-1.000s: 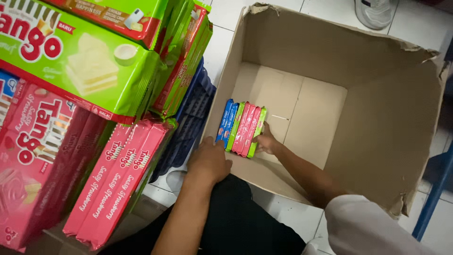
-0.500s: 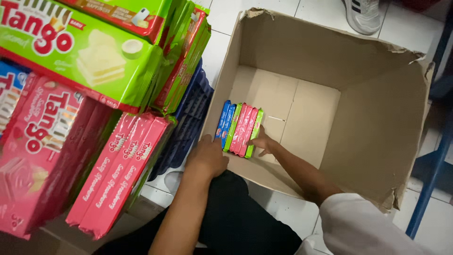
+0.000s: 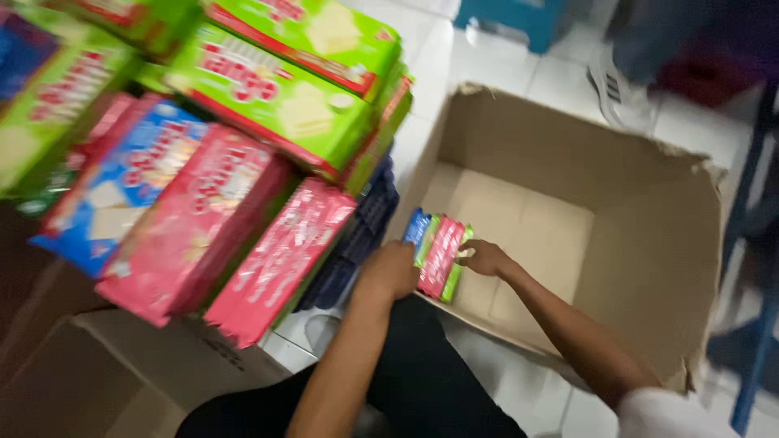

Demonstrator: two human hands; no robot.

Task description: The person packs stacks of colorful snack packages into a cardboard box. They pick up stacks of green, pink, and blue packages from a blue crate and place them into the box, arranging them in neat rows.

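An open cardboard box [image 3: 649, 195] lies on the white tiled floor. Against its near left wall stands a short row of thin wafer packs [image 3: 438, 253], blue, green and pink, set on edge. My left hand [image 3: 389, 272] rests on the box's left wall beside the blue pack. Inside the box, my right hand [image 3: 484, 258] presses its fingers against the green pack at the right end of the row. The picture is blurred.
A heap of large green, pink and blue wafer packages [image 3: 211, 154] rises at the left, with dark blue packs [image 3: 357, 243] under it. A second cardboard box [image 3: 122, 381] sits at the bottom left. Another person's white shoe [image 3: 613, 89] and blue furniture legs [image 3: 755, 357] stand behind and right.
The view has swung left and down, with motion blur. Both hands stay at the row of packs in the box.
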